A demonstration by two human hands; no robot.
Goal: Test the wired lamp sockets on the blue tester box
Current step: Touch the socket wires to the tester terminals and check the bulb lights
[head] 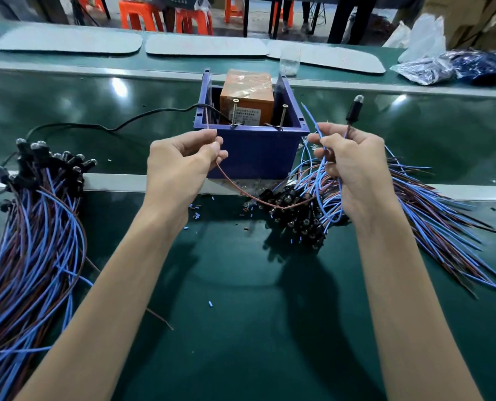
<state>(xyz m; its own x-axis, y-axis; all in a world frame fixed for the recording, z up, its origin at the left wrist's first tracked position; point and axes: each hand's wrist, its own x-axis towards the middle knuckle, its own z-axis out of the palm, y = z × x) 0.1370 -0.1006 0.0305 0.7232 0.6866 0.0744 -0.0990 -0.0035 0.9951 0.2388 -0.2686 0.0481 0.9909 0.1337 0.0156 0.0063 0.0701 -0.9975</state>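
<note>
The blue tester box [255, 151] is placed at the middle of the table [241, 328], open at the top, with an orange block [246, 96] set inside and two screws [235, 112] standing up from its near rim. A black cable [142, 117] is led from the box towards the table's left edge.

Just in front of the box, one lamp socket [353, 112] is held upright above the right hand [354, 166], bulb uppermost. Its blue wire [310, 117] is pinched between that hand's thumb and forefinger, the other fingers being curled round the leads. Its brown wire [241, 192] is pinched in the fingertips of the left hand [180, 166] and sags in a loop between the two hands.

A heap of wired sockets [299, 209] is piled under the right hand, its leads fanned towards the right edge. A second bundle [38, 227] is laid along the left edge. Grey mats [206, 44] and plastic bags [432, 62] are set along the far edge.
</note>
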